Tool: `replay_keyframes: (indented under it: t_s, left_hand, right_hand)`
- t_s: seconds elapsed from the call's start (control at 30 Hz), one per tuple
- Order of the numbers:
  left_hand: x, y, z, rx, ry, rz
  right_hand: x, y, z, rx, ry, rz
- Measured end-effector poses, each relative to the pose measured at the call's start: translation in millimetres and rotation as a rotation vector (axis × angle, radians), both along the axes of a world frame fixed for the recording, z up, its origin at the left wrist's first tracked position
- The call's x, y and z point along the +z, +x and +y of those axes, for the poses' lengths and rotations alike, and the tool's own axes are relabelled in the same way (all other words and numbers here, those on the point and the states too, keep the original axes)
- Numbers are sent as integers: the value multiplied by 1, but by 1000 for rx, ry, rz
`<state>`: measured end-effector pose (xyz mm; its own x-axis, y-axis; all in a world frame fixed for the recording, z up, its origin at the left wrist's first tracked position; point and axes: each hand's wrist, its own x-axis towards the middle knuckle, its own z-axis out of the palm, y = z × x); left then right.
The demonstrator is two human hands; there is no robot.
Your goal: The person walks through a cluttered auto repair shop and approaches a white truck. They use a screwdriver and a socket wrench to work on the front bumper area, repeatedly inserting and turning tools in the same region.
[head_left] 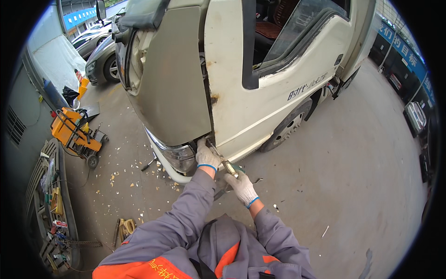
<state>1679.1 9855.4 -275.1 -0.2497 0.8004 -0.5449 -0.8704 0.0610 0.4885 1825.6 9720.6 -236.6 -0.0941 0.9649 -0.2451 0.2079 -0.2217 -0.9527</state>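
A cream truck cab (227, 83) stands before me, with a dull olive-beige corner panel (179, 79) at its front. My left hand (207, 154), in a white knit glove with a blue cuff, is at the panel's lower rear corner, above the headlight (180, 158). Its fingers are bunched, with the tips hidden at the gap beside the door. My gloved right hand (242, 188) is closed round a hand tool (228, 168) with a yellowish and green handle. The tool's slim metal end points up toward the left fingers; its exact kind is unclear.
Left stands an orange wheeled machine (74, 132); a detached grille-like part (69, 200) with tools on it lies nearer. A yellow-handled tool (126, 229) and paint-like chips are on the floor. A dark tool (148, 163) lies by the bumper (174, 173). Cars (104, 63) stand behind.
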Motion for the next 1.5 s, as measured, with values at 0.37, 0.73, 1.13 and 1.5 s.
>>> replay_keyframes:
  t_s: [0.37,0.73,1.13,1.5]
  left_hand:
    - [21,7,-8,1,10,-101]
    - [-36,7,-2,14,56,271]
    - [-71,4,0,-165,-29,1135]
    - [-20,-4,-33,-69,-30,1555]
  right_hand:
    - [2,1,4,17,-73,-95]
    - [-25,-3,6,26,269,-366]
    - [-19,-4,12,19,-69,68]
    - [-4,-16,16,146,588,-819]
